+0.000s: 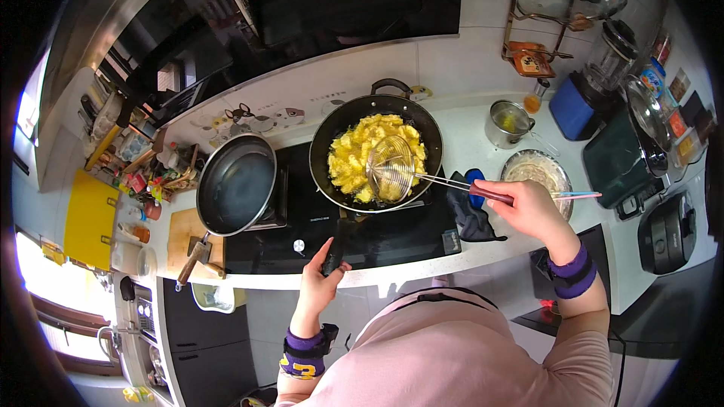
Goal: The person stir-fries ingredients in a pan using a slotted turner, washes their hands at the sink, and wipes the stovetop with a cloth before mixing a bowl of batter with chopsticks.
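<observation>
Yellow battered pieces [353, 152] crowd a dark wok [323, 181] on the black glass cooktop [249, 254]. My left hand [320, 277] grips the wok's long black handle [335, 251] near the counter's front edge. In my right hand [523, 206] is the dark red handle of a wire skimmer [391, 169], its coiled basket resting over the pieces on the wok's right side. Some pieces show through and under the wires. To the right of my right hand, partly hidden by it, stands a metal bowl [543, 167] of pale batter with chopsticks across its rim.
An empty frying pan [236, 186] sits on the left burner, beside a wooden cutting board [181, 232]. A dark cloth [466, 215] lies right of the cooktop. Behind the bowl are a small metal pot [509, 124] and a blue-based blender [577, 104]. The range hood [339, 0] hangs above.
</observation>
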`<state>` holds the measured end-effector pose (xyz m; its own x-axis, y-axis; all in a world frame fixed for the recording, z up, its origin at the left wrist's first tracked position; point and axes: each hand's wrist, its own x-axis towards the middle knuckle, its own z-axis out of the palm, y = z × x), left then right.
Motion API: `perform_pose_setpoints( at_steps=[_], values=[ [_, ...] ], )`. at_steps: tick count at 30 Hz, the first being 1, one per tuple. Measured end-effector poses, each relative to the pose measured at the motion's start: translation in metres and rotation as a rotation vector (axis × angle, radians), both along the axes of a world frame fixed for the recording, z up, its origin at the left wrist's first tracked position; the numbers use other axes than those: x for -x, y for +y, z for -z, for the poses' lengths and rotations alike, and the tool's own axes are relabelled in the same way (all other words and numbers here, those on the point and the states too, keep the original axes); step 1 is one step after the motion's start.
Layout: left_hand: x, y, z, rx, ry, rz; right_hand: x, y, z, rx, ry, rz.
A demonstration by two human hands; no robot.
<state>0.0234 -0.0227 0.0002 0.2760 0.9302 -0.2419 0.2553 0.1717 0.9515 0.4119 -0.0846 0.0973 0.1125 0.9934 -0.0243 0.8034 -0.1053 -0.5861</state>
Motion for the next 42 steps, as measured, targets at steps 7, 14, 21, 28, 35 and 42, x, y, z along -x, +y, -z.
perform_pose_setpoints(
  at_steps=[7, 14, 21, 28, 35, 42],
  values=[
    [0.0, -0.002, 0.0, 0.029, -0.013, -0.022, -0.007, -0.008, -0.033, 0.002, -0.077, 0.097],
    [-0.003, 0.002, -0.002, 0.014, 0.001, 0.008, 0.008, 0.024, 0.041, -0.226, 0.273, -0.05],
    [-0.001, -0.001, -0.005, 0.03, 0.026, 0.006, 0.031, 0.044, 0.058, -0.17, 0.032, -0.055],
    [0.0, -0.002, -0.002, 0.014, 0.018, -0.002, -0.018, 0.015, 0.016, 0.015, 0.112, 0.049],
    [-0.001, 0.001, -0.004, 0.015, 0.027, 0.014, -0.015, 0.038, 0.053, -0.088, 0.565, 0.142],
    [-0.001, -0.001, -0.004, 0.007, 0.028, 0.005, 0.019, 0.053, 0.116, -0.066, 0.692, 0.108]
  ],
)
